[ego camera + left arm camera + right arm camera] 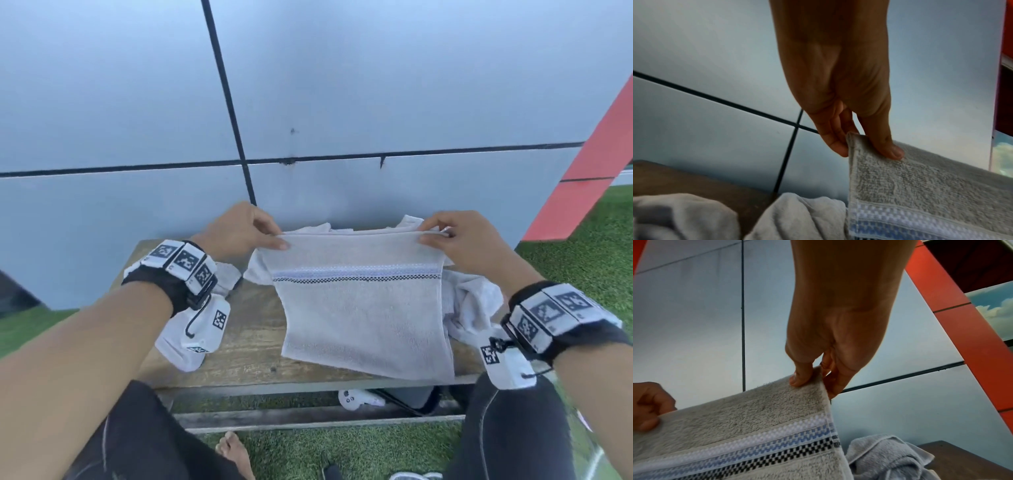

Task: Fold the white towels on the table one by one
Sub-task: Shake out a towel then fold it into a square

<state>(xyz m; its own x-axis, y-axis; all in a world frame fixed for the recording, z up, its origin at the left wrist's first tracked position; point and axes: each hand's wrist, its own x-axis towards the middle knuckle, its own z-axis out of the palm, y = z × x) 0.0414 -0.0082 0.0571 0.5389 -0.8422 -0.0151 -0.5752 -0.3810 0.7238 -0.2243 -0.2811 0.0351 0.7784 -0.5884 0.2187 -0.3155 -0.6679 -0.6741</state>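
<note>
Hanging white towel (363, 305), blue-and-black checked band

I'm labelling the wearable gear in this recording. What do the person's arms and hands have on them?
Both forearms are bare, with no sleeves. The left hand and right hand wear no gloves. Each wrist has a black strap carrying white blocks printed with black square-pattern markers. Below each wrist hangs a white camera housing with similar markers and a thin black cable.
</note>
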